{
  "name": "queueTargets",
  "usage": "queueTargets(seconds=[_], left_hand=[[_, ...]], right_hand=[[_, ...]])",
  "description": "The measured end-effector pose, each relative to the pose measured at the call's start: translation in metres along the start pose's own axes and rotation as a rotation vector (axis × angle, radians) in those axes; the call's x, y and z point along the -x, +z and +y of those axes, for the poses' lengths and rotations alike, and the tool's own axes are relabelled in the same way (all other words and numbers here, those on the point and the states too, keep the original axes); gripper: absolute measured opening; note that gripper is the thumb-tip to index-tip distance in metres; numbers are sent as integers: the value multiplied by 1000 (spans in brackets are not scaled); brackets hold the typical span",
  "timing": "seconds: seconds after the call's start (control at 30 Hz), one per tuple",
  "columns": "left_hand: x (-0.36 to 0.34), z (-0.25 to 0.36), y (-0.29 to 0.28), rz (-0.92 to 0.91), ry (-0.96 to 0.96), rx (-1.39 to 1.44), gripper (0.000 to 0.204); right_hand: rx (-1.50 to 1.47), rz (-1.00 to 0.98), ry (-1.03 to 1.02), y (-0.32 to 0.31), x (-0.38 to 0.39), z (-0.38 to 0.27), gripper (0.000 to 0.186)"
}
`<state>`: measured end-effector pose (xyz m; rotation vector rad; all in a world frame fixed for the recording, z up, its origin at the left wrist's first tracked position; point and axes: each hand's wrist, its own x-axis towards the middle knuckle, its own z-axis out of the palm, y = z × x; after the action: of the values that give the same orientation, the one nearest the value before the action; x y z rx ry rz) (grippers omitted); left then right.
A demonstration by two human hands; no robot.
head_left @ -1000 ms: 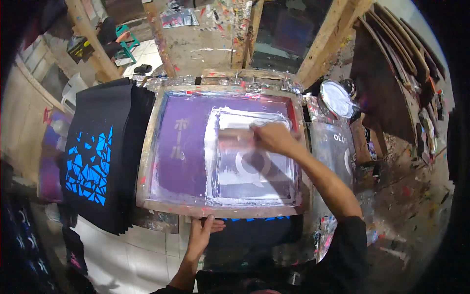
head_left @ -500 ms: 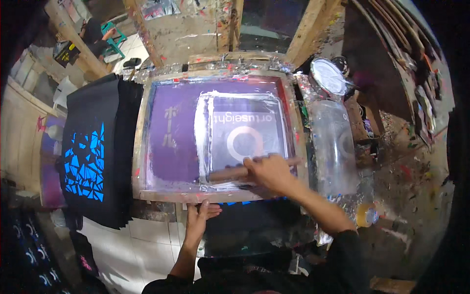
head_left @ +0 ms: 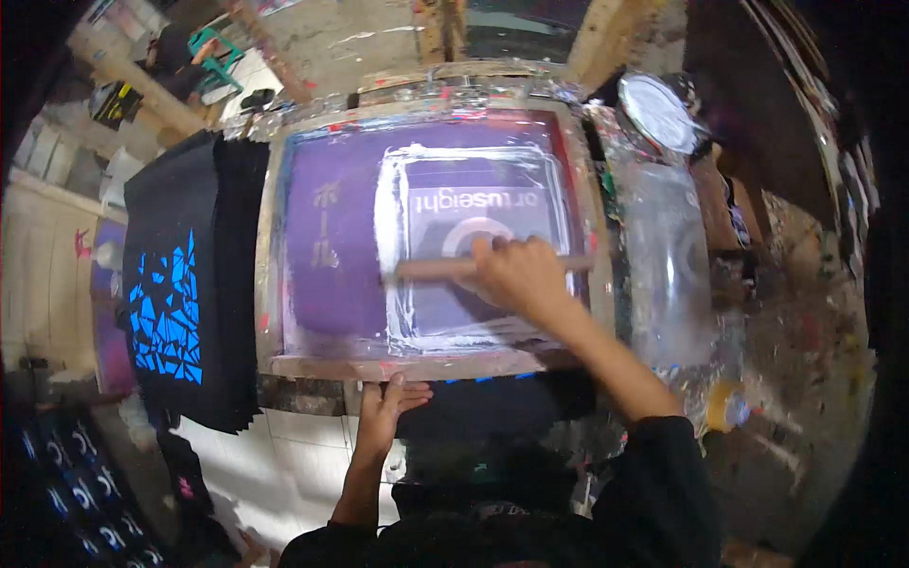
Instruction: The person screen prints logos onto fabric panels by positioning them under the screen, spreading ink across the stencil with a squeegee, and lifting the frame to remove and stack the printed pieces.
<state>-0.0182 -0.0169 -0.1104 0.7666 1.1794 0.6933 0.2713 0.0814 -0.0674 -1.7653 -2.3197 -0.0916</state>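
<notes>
A wooden-framed printing screen (head_left: 322, 363) with purple mesh lies in front of me; white ink smears outline a rectangle around a ring and lettering on its right half. My right hand (head_left: 516, 275) is closed around a wooden-handled squeegee (head_left: 426, 270), which lies crosswise over the ring and hides part of it. At the near rail, my left hand (head_left: 386, 407) has its thumb against the wood and its fingers stretched out to the right. Beneath the screen's near edge shows black fabric (head_left: 502, 407) with bits of blue print.
On the left hangs a thick stack of black fabric pieces (head_left: 204, 189) with a blue shard print on one. To the right are an open ink tub (head_left: 658, 112), a shiny clear sheet (head_left: 663, 256) and a roll of yellow tape (head_left: 724, 407). Wooden posts (head_left: 606, 43) stand behind.
My right hand has moved the squeegee away from me, from the near end of the white rectangle to across the ring. The left hand stays at the near rail. The view has shifted slightly.
</notes>
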Motion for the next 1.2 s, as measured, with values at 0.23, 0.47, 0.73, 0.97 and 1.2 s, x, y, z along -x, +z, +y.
queueTargets(seconds=[0.23,0.47,0.73,0.97,1.2], left_hand=[[-1,-8,12,39,115,67,31],[39,61,24,-4,425,122,30],[-159,202,65,293,1284,-1059,38],[-311,193,30,214,1305,-1564,46],[-241,224,37,251,1045,-881,36]], right_hand=[[-39,-34,3,-29,88,-48,40],[55,476,142,-104,77,-71,49],[195,510,168,-273,-87,-4,82],[120,438,216,-303,-136,27,81],[110,449,156,-308,-167,41,91]])
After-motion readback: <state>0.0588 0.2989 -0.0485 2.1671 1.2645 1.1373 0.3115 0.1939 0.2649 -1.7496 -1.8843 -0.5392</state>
